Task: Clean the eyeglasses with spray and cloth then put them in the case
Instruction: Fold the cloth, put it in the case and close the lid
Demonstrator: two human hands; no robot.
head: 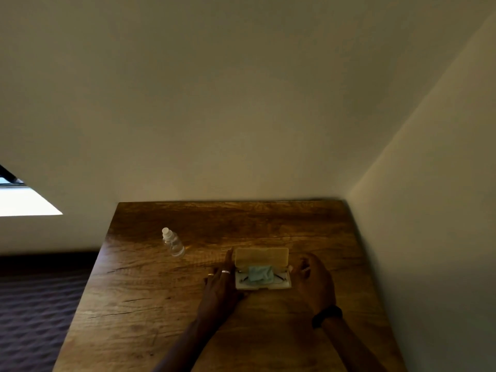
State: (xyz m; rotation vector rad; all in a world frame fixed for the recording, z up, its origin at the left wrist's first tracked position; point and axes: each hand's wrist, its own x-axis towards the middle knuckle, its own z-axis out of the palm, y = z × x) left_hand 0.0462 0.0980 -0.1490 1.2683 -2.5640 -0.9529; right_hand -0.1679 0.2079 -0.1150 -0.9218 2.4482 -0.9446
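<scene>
2 hands flank 1 open case [261, 267] on the wooden table [161, 304]: left hand [221, 284] flat against its left end, right hand [314, 277] loosely curled just beside its right end, gripping nothing. Inside: 1 pale cloth [259, 273] over 1 pair of eyeglasses [279, 277] (mostly hidden). 1 spray bottle [173, 242] stands well apart, left. Plain walls meet in a corner.
</scene>
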